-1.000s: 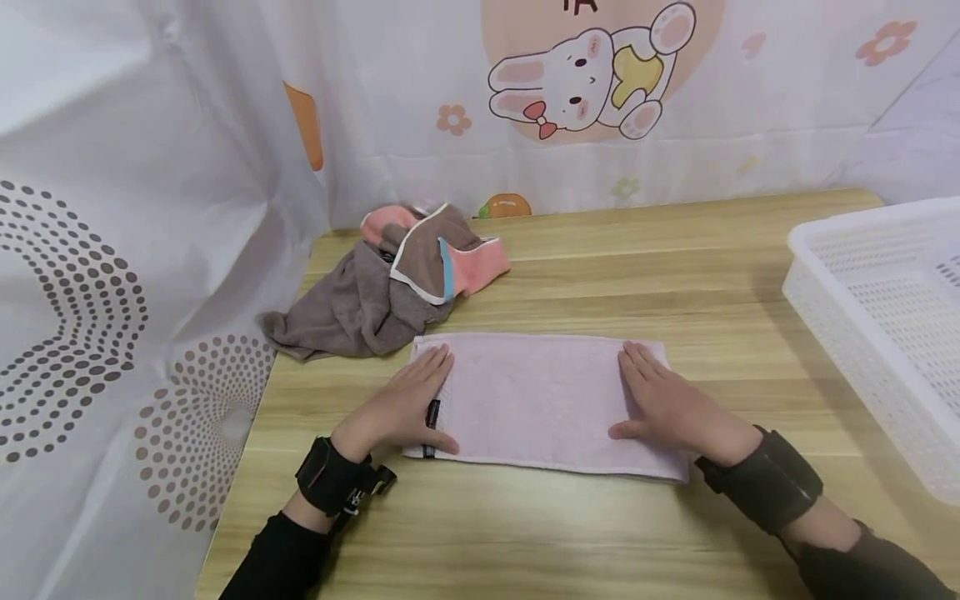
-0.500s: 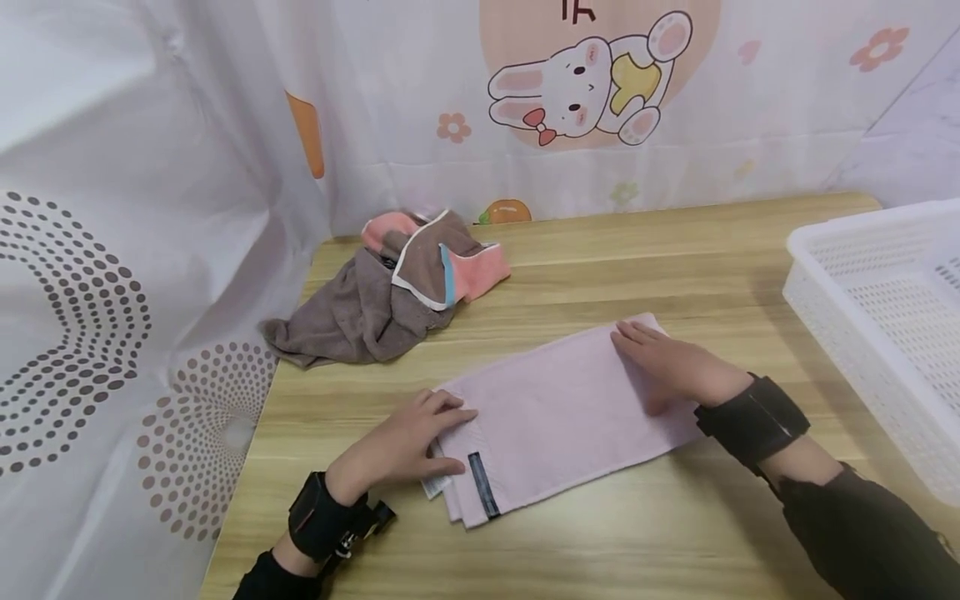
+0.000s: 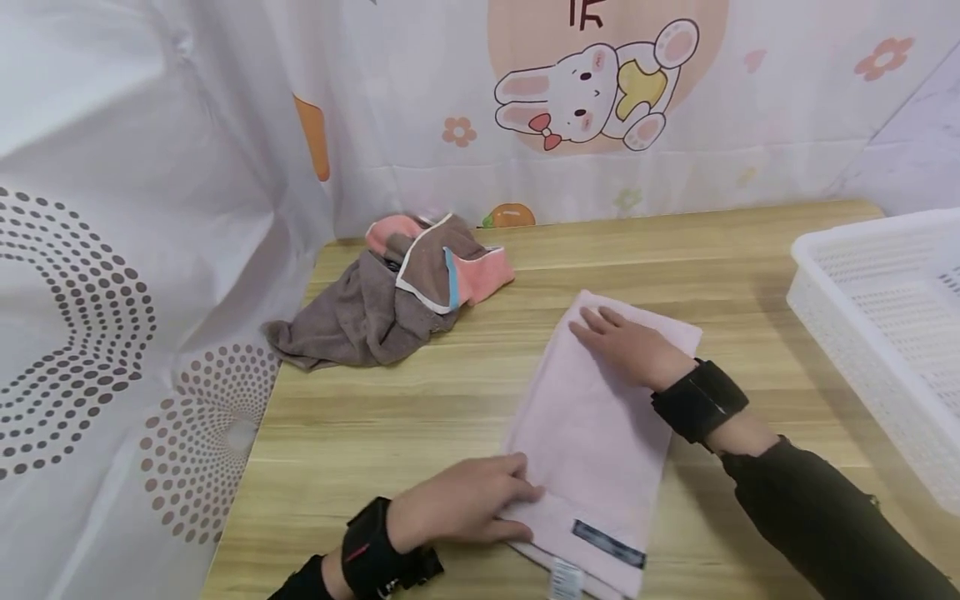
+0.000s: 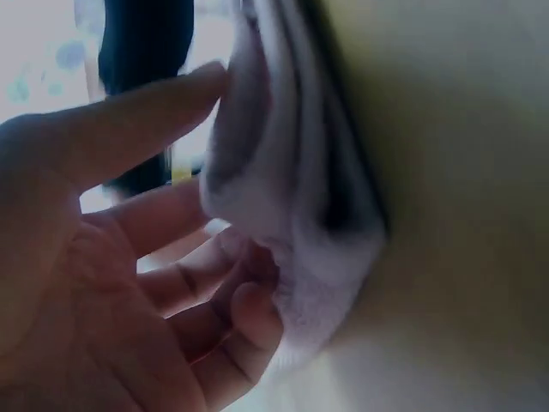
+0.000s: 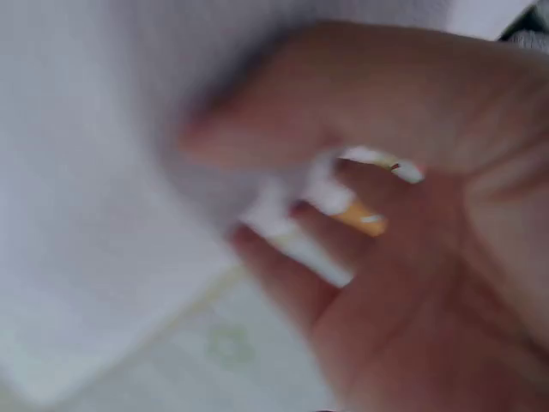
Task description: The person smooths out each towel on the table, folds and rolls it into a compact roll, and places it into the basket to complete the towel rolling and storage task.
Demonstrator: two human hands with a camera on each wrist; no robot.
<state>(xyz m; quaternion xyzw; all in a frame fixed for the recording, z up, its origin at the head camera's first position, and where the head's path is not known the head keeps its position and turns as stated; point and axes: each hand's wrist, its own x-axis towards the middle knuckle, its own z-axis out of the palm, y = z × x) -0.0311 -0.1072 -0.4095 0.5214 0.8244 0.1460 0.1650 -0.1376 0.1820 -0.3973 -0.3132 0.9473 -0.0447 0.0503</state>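
Note:
A folded pink towel (image 3: 592,433) lies slanted on the wooden table, its label end toward me. A dark strip (image 3: 609,543) and a white tag (image 3: 566,578) show at that end. My left hand (image 3: 468,504) is at the towel's near left edge; in the left wrist view its bent fingers (image 4: 227,322) hold the layered edge. My right hand (image 3: 630,346) rests on the far part, fingers spread over the cloth. The right wrist view is blurred, with the thumb (image 5: 249,129) against the towel.
A crumpled grey-brown cloth (image 3: 367,317) with coral parts and white trim lies at the back left. A white plastic basket (image 3: 862,325) stands at the right. Behind the table (image 3: 375,425) hangs a white curtain (image 3: 405,92) with a printed rabbit.
The pink towel has turned from lying crosswise to pointing away from me, its label end swinging nearer and rightward. My left hand moved right and nearer; my right hand moved left and slightly farther off.

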